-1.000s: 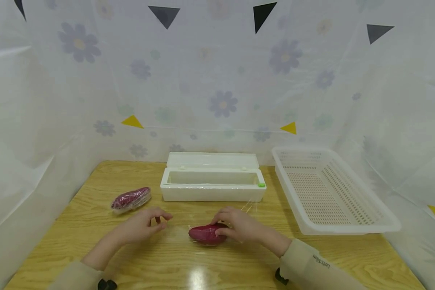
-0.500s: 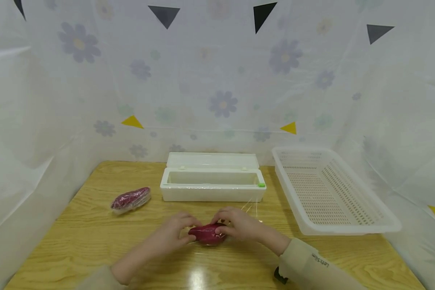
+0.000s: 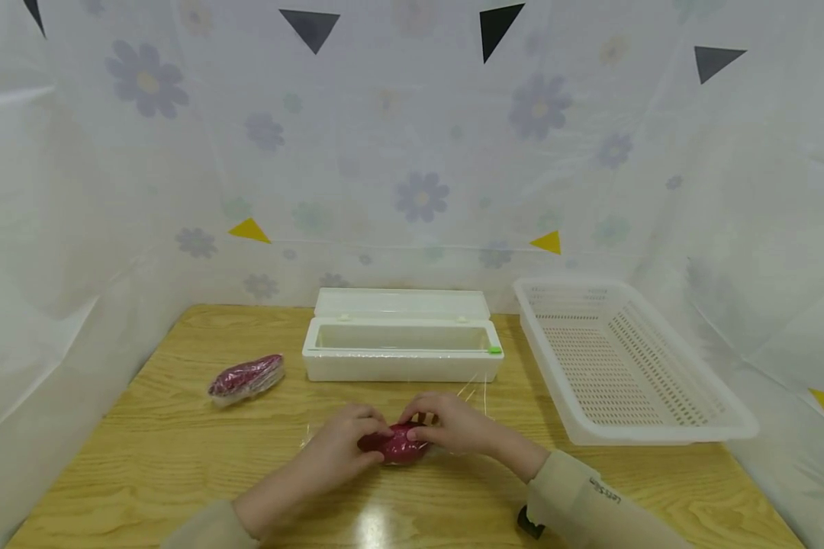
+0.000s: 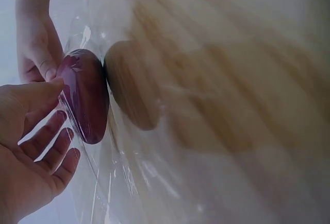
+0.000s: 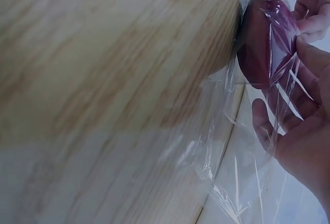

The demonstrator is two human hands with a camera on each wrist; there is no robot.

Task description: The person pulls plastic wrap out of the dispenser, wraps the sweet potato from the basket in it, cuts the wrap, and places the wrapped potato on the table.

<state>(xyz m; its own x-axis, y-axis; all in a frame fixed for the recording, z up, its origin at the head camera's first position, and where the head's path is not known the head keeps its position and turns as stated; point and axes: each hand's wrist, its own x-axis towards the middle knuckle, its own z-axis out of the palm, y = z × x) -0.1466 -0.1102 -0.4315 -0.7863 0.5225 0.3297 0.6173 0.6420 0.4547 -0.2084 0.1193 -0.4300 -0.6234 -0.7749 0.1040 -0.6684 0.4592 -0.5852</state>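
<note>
Flowered sheet point(image 3: 422, 137): hangs behind and along both sides; bears pale purple and green blossoms;
Table point(image 3: 144, 450): spreads below in yellowish wood grain; shines brightly near the front;
Basket point(image 3: 659, 436): stands toward the right rear; white, rectangular, slotted in walls and base;
White box point(image 3: 403, 367): sits at the rear middle, left of the basket; long and low, with lid point(image 3: 401, 303) raised at the back;
Clear film point(image 4: 129, 177): lies glossy and creased over the wood; runs under the sweet potato point(image 3: 403, 447);
Right sleeve point(image 3: 590, 503): beige, folded back at the cuff, with dark lettering;
Right hand point(image 3: 449, 423): pinches the sweet potato near its right end, with thumb toward the near side and fingertips toward the far side; keeps lower fingers bent and apart in the right wrist view;
Left hand point(image 3: 346, 446): pinches the opposite end between thumb and fingers; shows the other fingers loosely bent in the left wrist view;
Wrapped sweet potato point(image 3: 247, 380): lies at the left, well apart from both hands; dark red under crinkled plastic;
Sweet potato: rests near the table's middle, in front of the white box, between both hands; glossy red-purple; how far covered by film, cannot tell;
Black band point(image 3: 530, 523): pokes out beneath the right cuff;
Green tab point(image 3: 496, 350): sits at the box's right front corner.
</note>
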